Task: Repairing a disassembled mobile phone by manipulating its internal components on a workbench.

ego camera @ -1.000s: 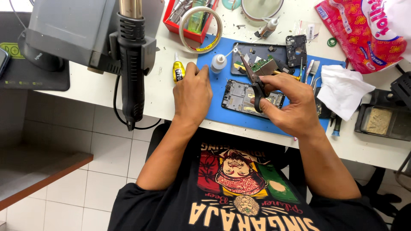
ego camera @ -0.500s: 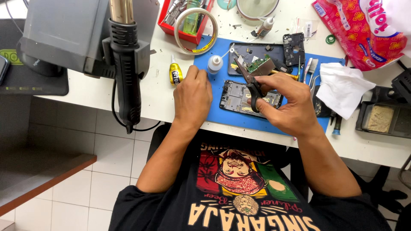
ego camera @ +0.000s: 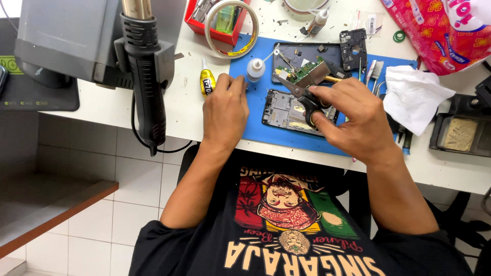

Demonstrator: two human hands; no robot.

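My right hand (ego camera: 348,115) grips black-handled scissors (ego camera: 302,97), blades pointing up-left over an opened phone frame (ego camera: 284,110) on a blue work mat (ego camera: 253,128). My left hand (ego camera: 225,110) rests flat on the mat's left edge, fingers together, holding nothing, next to a small white squeeze bottle (ego camera: 255,69) and a yellow glue tube (ego camera: 206,82). A green circuit board (ego camera: 307,71) and a dark phone back (ego camera: 299,53) lie above the frame.
A hot-air gun (ego camera: 146,66) hangs on a grey station at left. A tape roll (ego camera: 231,30) leans on a red tray. A black phone part (ego camera: 354,48), white tissue (ego camera: 414,97), red patterned bag (ego camera: 434,30) and dark tray (ego camera: 460,133) lie right.
My right hand has turned the scissors slightly over the phone frame. My left hand stays on the mat's edge. The view shifted a little downward.
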